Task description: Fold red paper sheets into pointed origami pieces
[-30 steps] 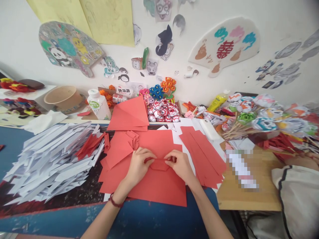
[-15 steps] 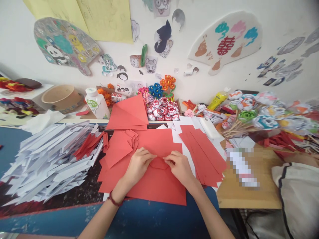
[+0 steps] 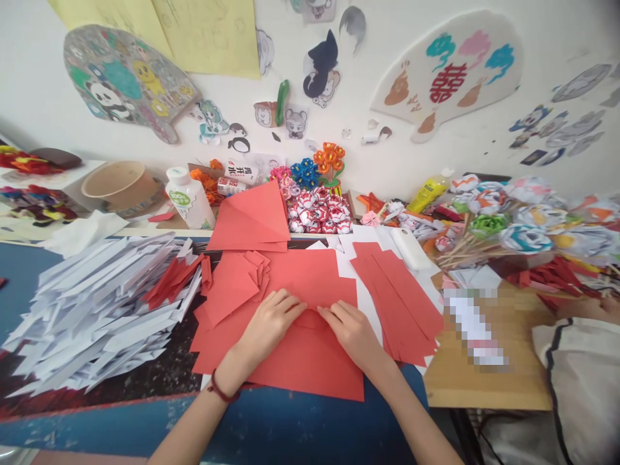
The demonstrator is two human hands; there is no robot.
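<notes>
A small folded piece of red paper (image 3: pixel 311 319) is pinched between my two hands, low over larger red paper sheets (image 3: pixel 310 368). My left hand (image 3: pixel 276 323) grips its left end, fingertips pressed together; a dark red bracelet (image 3: pixel 221 386) circles that wrist. On the right end, my right hand (image 3: pixel 352 329) closes thumb and fingers in the same way. The piece's outline blends into the sheets beneath. Left of my hands, several small folded red pieces (image 3: pixel 256 274) rest on the stack.
White folded paper strips (image 3: pixel 106 303) heap up on the left, with some red ones (image 3: pixel 174 281) on top. Cut red sheets (image 3: pixel 392 303) lie to the right. Behind stand a white bottle (image 3: pixel 190 199) and paper flowers (image 3: pixel 320 210). A wooden surface (image 3: pixel 484 387) adjoins at right.
My right hand's fingers have flattened slightly over the folded paper's right end. Both hands keep their pinch in nearly the same spot. The view has shifted a little.
</notes>
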